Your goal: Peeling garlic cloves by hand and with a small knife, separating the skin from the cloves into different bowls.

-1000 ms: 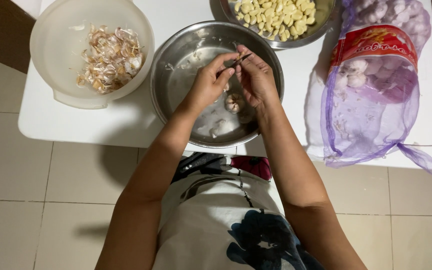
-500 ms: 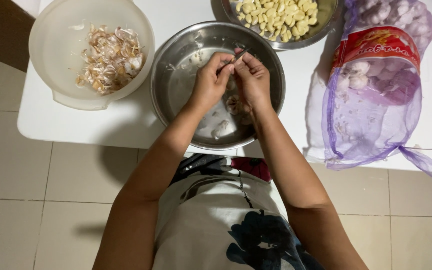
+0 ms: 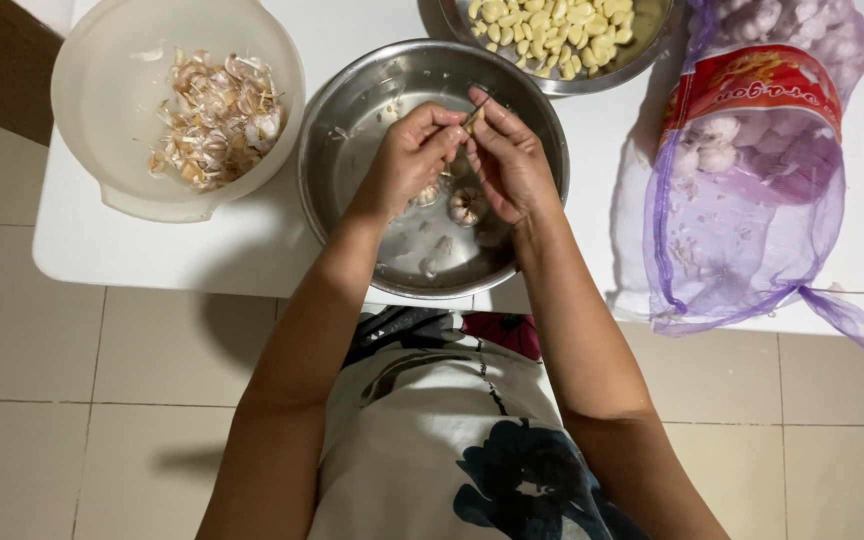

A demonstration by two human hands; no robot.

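Observation:
Both hands meet over a steel bowl (image 3: 352,110) on a white table. My left hand (image 3: 407,160) pinches a small garlic clove (image 3: 473,117) at its fingertips. My right hand (image 3: 512,160) grips a small knife whose thin blade tip (image 3: 486,100) shows against the clove. Under the hands, in the bowl, lie a garlic bulb (image 3: 467,205) and a few loose cloves and skin scraps (image 3: 434,256).
A white plastic bowl (image 3: 102,190) at the left holds garlic skins (image 3: 214,115). A steel dish of peeled cloves (image 3: 552,25) stands at the back. A purple mesh sack of garlic bulbs (image 3: 752,170) lies at the right. The white table (image 3: 152,260) ends near my lap; tiled floor below.
The hands stay together over the steel bowl, working at the clove with only small finger shifts. Nothing else has moved.

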